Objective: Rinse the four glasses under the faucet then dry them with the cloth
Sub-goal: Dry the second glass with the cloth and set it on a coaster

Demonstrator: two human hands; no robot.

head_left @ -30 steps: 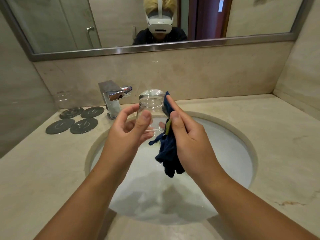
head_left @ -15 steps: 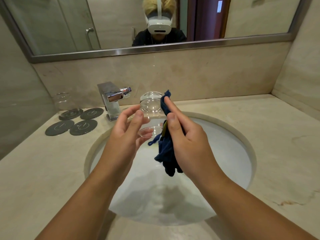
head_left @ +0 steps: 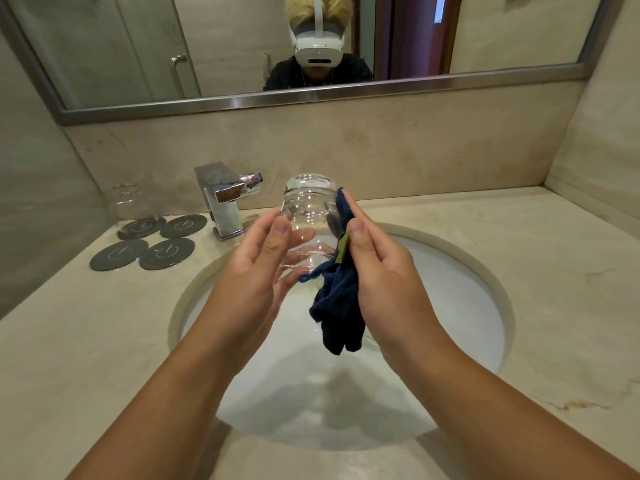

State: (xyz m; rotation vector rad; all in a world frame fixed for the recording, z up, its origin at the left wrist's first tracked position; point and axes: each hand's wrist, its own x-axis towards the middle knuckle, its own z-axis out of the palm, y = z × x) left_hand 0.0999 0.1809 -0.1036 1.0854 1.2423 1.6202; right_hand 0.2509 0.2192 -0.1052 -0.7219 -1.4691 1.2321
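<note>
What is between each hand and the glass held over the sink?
The dark blue cloth lies between the right hand and the glass, pressed against its side. Nothing visible separates the left hand from the glass; its fingers touch it directly.

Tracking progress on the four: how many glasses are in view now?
2. One glass is between the left hand and right hand over the sink; another glass stands on the back-left coaster. Others may be out of view.
</note>
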